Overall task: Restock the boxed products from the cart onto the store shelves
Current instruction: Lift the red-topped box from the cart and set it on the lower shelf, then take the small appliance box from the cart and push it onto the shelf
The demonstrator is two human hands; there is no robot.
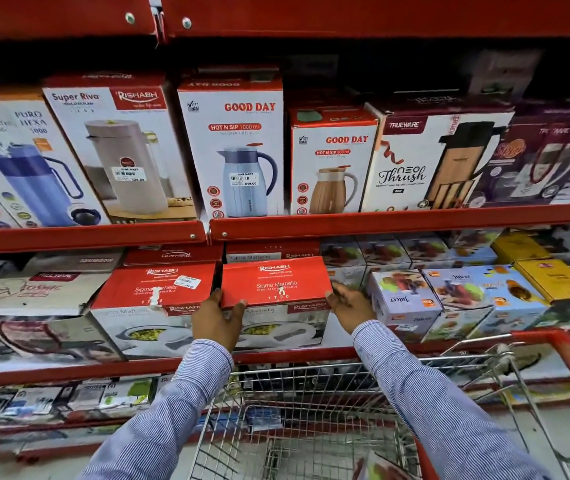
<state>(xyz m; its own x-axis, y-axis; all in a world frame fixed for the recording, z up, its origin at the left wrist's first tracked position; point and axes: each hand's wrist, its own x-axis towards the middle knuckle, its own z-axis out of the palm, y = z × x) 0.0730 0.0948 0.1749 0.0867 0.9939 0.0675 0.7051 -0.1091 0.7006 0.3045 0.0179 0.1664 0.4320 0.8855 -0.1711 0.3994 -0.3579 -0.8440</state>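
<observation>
A red-topped Rishabh Sigma Marbella box [276, 282] sits on the middle shelf [68, 370], front edge facing me. My left hand [216, 320] grips its left front corner, thumb on the red top. My right hand [349, 304] holds its right side. Beside it on the left stands a matching Rishabh box [153, 289] with a price sticker. More of the same boxes lie behind. The wire cart [311, 410] with a red handle stands below my arms; a colourful box corner [377, 469] shows in its bottom.
The upper shelf [380, 220] carries flask boxes: Super Riva, Good Day, Trueware. Juicer boxes [404, 299] and yellow boxes [553, 278] stand right of my right hand. A worn Cosmic box [30, 289] lies at left. The lower shelf holds small packs.
</observation>
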